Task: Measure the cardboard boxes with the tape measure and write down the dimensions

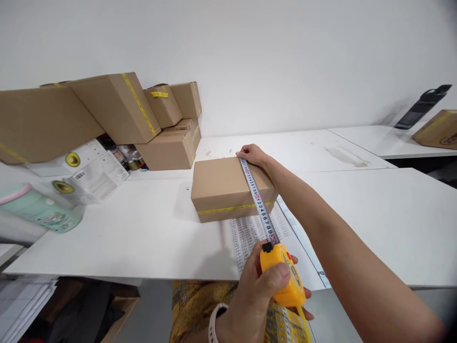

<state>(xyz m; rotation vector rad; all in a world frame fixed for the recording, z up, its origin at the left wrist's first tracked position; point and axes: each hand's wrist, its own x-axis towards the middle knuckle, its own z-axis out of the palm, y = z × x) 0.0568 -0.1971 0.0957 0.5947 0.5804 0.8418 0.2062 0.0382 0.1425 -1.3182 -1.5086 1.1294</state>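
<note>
A closed brown cardboard box [224, 178] with yellow tape along its near side stands on the white table. My left hand [255, 290], a pale band at its wrist, is wrapped round the yellow case of a tape measure [285, 276] in front of the table's near edge. From the case the metal tape blade [256, 196] runs out across the top of the box to its far edge. There my right hand [254, 154] pinches the blade's end; the tip itself is hidden by the fingers. Printed sheets [246, 233] lie partly under the box.
Several cardboard boxes [166, 150] are stacked at the back left. Near them are a white carton with avocado pictures [94, 178] and a mint-green tumbler [46, 209]. A black bottle [421, 107] and another box [441, 128] stand at the far right.
</note>
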